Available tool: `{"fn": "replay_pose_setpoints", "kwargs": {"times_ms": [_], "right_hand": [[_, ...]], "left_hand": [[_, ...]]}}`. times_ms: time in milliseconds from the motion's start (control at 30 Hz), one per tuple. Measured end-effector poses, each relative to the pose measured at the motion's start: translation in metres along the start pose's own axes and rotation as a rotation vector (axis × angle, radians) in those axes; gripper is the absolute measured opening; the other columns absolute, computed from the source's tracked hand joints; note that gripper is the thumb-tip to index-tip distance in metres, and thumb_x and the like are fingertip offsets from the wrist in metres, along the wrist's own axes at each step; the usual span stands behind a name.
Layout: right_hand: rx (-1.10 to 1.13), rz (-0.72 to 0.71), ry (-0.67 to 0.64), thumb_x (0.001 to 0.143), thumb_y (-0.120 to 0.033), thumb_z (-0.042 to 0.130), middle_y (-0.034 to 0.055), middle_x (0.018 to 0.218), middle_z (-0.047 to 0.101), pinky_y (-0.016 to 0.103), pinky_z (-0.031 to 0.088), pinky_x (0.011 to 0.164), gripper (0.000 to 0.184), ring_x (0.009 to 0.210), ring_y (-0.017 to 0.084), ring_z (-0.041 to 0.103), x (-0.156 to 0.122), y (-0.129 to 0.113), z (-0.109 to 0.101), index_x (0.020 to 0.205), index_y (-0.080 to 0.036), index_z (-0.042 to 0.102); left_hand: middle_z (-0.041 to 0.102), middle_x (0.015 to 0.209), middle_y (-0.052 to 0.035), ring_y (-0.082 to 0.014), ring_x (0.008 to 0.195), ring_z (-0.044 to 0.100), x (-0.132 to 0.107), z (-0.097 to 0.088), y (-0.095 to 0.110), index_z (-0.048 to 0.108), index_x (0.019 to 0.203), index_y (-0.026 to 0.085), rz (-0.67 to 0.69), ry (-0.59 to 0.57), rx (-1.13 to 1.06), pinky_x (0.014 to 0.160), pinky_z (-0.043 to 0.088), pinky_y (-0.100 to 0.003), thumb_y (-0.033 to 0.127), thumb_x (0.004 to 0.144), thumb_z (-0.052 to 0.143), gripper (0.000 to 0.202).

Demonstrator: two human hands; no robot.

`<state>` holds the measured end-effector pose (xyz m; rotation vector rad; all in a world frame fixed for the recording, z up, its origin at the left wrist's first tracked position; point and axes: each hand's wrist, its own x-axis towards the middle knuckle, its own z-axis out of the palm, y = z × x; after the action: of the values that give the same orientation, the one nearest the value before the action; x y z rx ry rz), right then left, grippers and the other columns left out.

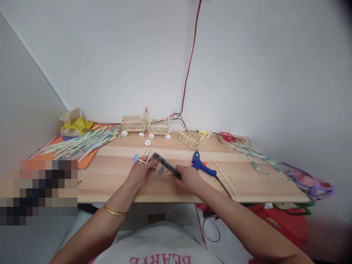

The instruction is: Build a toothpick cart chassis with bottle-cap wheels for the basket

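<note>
My left hand point(140, 172) is closed on a small wooden stick frame point(145, 151) with wheels, held a little above the table. A pale blue wheel point(136, 158) sits at its left end and a white wheel point(147, 142) at the far end. Another bluish wheel point(161, 170) shows close to my left fingertips. My right hand point(188, 178) grips a long black hand tool point(167, 165), whose exact kind I cannot make out. The tool's far tip reaches the frame beside my left fingers. Part of the frame is hidden by my left hand.
Two wheeled stick carts point(134, 124) stand along the wall; a tilted stick basket point(190, 138) lies right of them. A blue glue gun point(203, 165) and a long stick point(224, 176) lie right of my hands. Bundled sticks point(85, 143) cover an orange sheet point(90, 158) at left.
</note>
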<state>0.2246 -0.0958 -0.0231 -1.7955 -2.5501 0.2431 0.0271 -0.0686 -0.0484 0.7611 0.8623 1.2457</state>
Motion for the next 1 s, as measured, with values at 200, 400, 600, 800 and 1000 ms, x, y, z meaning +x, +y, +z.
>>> {"fn": "replay_pose_setpoints", "kwargs": {"times_ms": [200, 400, 600, 800, 1000], "right_hand": [[0.030, -0.016, 0.065, 0.093, -0.039, 0.043, 0.0098, 0.095, 0.067, 0.028, 0.033, 0.061, 0.025, 0.086, 0.023, 0.064, -0.002, -0.001, -0.002, 0.097, -0.016, 0.053], [0.213, -0.013, 0.064, 0.089, -0.040, 0.048, 0.0069, 0.083, 0.065, 0.026, 0.030, 0.059, 0.023, 0.073, 0.019, 0.060, -0.004, 0.002, 0.003, 0.089, -0.017, 0.052], [0.511, -0.032, 0.097, 0.087, -0.039, 0.048, 0.0014, 0.074, 0.059, 0.025, 0.035, 0.060, 0.021, 0.067, 0.015, 0.054, -0.007, 0.011, 0.004, 0.086, -0.018, 0.050], [0.872, 0.058, 0.134, 0.080, -0.039, 0.056, 0.0003, 0.077, 0.058, 0.027, 0.043, 0.067, 0.023, 0.071, 0.015, 0.055, -0.006, 0.002, -0.009, 0.089, -0.017, 0.055], [1.195, 0.075, 0.170, 0.071, -0.037, 0.066, -0.0003, 0.078, 0.059, 0.027, 0.047, 0.067, 0.034, 0.070, 0.013, 0.056, 0.001, -0.020, -0.026, 0.097, -0.018, 0.056]], "left_hand": [[0.057, 0.060, 0.0018, -0.0084, 0.059, 0.052, -0.001, 0.003, 0.005, 0.061, 0.063, 0.014, -0.008, 0.004, -0.001, 0.052, 0.037, -0.017, 0.022, 0.054, 0.083, 0.025], [0.054, 0.057, 0.0034, -0.0073, 0.057, 0.050, -0.004, 0.001, 0.005, 0.059, 0.061, 0.013, 0.020, -0.031, -0.004, 0.054, 0.037, -0.018, 0.022, 0.057, 0.083, 0.026], [0.058, 0.063, 0.0018, -0.0074, 0.060, 0.052, -0.012, 0.004, 0.012, 0.060, 0.067, 0.014, -0.002, -0.083, -0.020, 0.053, 0.037, -0.017, 0.023, 0.061, 0.081, 0.024], [0.058, 0.063, 0.0001, -0.0072, 0.057, 0.051, -0.018, 0.009, 0.016, 0.059, 0.063, 0.013, -0.068, -0.104, -0.016, 0.048, 0.035, -0.016, 0.025, 0.059, 0.083, 0.027], [0.057, 0.060, -0.0005, -0.0076, 0.055, 0.049, -0.029, 0.024, 0.020, 0.062, 0.063, 0.012, -0.093, -0.206, 0.050, 0.048, 0.034, -0.018, 0.025, 0.059, 0.083, 0.025]]}}
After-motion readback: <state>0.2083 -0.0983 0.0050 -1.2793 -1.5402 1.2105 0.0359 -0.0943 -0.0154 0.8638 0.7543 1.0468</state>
